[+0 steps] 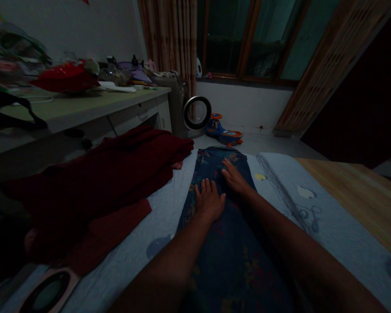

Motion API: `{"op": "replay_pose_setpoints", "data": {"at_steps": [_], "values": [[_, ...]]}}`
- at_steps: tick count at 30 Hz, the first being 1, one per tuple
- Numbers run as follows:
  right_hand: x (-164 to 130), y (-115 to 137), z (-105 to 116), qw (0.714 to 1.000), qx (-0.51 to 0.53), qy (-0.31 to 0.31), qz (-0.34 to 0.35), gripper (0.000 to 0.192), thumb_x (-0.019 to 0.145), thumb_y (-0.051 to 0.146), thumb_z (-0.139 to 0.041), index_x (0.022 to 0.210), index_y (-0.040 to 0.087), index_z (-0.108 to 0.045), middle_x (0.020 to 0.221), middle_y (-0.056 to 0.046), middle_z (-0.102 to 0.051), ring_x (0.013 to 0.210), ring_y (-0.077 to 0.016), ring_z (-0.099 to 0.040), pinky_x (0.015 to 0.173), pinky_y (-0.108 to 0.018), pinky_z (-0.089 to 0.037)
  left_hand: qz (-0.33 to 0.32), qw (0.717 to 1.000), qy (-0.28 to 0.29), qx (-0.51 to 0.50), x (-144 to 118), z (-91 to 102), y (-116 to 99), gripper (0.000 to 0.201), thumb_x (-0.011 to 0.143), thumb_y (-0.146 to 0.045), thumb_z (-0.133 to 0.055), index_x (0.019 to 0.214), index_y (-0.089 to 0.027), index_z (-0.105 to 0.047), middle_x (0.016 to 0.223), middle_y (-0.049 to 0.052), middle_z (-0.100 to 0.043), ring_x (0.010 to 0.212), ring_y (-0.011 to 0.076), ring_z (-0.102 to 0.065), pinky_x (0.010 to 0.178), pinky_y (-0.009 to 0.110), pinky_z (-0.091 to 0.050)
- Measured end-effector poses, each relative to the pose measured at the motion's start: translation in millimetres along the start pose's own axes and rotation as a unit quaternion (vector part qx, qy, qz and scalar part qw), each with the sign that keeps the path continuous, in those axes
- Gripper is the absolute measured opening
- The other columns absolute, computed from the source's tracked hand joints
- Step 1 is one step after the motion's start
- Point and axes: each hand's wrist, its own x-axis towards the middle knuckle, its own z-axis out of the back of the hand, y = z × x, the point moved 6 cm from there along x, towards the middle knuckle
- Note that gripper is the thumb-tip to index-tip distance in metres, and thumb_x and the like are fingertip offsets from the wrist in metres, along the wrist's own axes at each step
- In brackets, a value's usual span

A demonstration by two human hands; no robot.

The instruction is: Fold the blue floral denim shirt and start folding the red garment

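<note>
A dark blue garment with a flower pattern [228,234], perhaps trousers, lies lengthwise on a pale blue printed sheet [273,174]. My left hand [210,201] rests flat on its upper left part, fingers spread. Farther up and to the right, my right hand [235,177] touches the cloth with its edge, fingers stretched out. Neither hand grips anything. Both forearms cover part of the garment's lower half.
Dark red clothes [117,169] are heaped on the left. A cluttered desk [117,105] stands beyond them. Farther back are a washing machine with its round door [197,113] ajar and a ride-on toy [223,132]. Wooden board [361,187] borders the sheet at right.
</note>
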Motion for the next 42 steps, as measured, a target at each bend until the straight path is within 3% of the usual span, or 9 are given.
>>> {"op": "replay_pose_setpoints", "data": {"at_steps": [3, 7, 12, 19, 30, 35, 42], "values": [[-32, 26, -12, 0.997, 0.051, 0.004, 0.050, 0.055, 0.099, 0.037, -0.023, 0.148, 0.016, -0.033, 0.156, -0.011, -0.029, 0.144, -0.0181, -0.025, 0.115, -0.041, -0.026, -0.017, 1.000, -0.017, -0.014, 0, 4.5, 0, 0.054, 0.097, -0.037, -0.026, 0.143, -0.011, -0.041, 0.151, 0.015, -0.039, 0.142, 0.0273, -0.029, 0.115, 0.050, -0.021], [-55, 38, -24, 0.999, -0.002, 0.015, 0.029, 0.051, 0.096, 0.031, -0.031, 0.144, 0.017, -0.041, 0.152, -0.012, -0.038, 0.144, -0.0233, -0.026, 0.115, -0.048, -0.025, -0.037, 0.999, -0.015, -0.034, 6, 6.5, 10, 0.047, 0.097, -0.025, -0.029, 0.139, -0.014, -0.046, 0.148, 0.010, -0.045, 0.138, 0.0213, -0.037, 0.113, 0.040, -0.027], [-55, 46, -22, 0.997, -0.061, 0.041, 0.014, 0.053, 0.095, 0.032, -0.035, 0.144, 0.014, -0.040, 0.154, -0.012, -0.033, 0.144, -0.0262, -0.024, 0.114, -0.047, -0.024, -0.059, 0.998, 0.000, -0.013, 13, 6.8, 27, 0.046, 0.095, -0.025, -0.034, 0.138, -0.016, -0.046, 0.149, 0.007, -0.043, 0.139, 0.0212, -0.036, 0.113, 0.039, -0.029], [-55, 51, -20, 0.996, -0.076, 0.043, 0.010, 0.054, 0.094, 0.031, -0.038, 0.144, 0.012, -0.040, 0.153, -0.013, -0.035, 0.143, -0.0278, -0.026, 0.115, -0.046, -0.022, -0.080, 0.996, 0.017, 0.029, 25, 5.9, 26, 0.050, 0.095, -0.026, -0.032, 0.143, -0.014, -0.040, 0.151, 0.009, -0.040, 0.138, 0.0224, -0.037, 0.112, 0.039, -0.031], [-55, 50, -21, 0.998, -0.060, 0.033, 0.011, 0.055, 0.093, 0.032, -0.040, 0.145, 0.014, -0.039, 0.152, -0.012, -0.037, 0.142, -0.0277, -0.028, 0.115, -0.047, -0.022, -0.170, 0.982, 0.073, 0.039, 107, -15.1, 36, 0.050, 0.099, -0.031, -0.024, 0.146, -0.016, -0.037, 0.155, 0.006, -0.035, 0.144, 0.0171, -0.026, 0.116, 0.033, -0.020], [-55, 50, -21, 0.998, -0.056, 0.030, 0.008, 0.054, 0.094, 0.034, -0.039, 0.145, 0.016, -0.040, 0.152, -0.011, -0.037, 0.143, -0.0274, -0.027, 0.115, -0.047, -0.022, -0.161, 0.982, 0.088, 0.054, 143, -21.3, 38, 0.055, 0.099, -0.043, -0.027, 0.146, -0.015, -0.035, 0.157, 0.009, -0.029, 0.145, 0.0212, -0.023, 0.116, 0.035, -0.018], [-55, 50, -21, 0.998, -0.056, 0.043, 0.003, 0.056, 0.094, 0.034, -0.038, 0.146, 0.012, -0.039, 0.154, -0.012, -0.034, 0.143, -0.0282, -0.025, 0.116, -0.046, -0.021, -0.109, 0.986, 0.108, 0.071, 176, -29.2, 39, 0.065, 0.096, -0.056, -0.028, 0.147, -0.016, -0.032, 0.158, 0.015, -0.023, 0.145, 0.0311, -0.019, 0.114, 0.047, -0.020]]}}
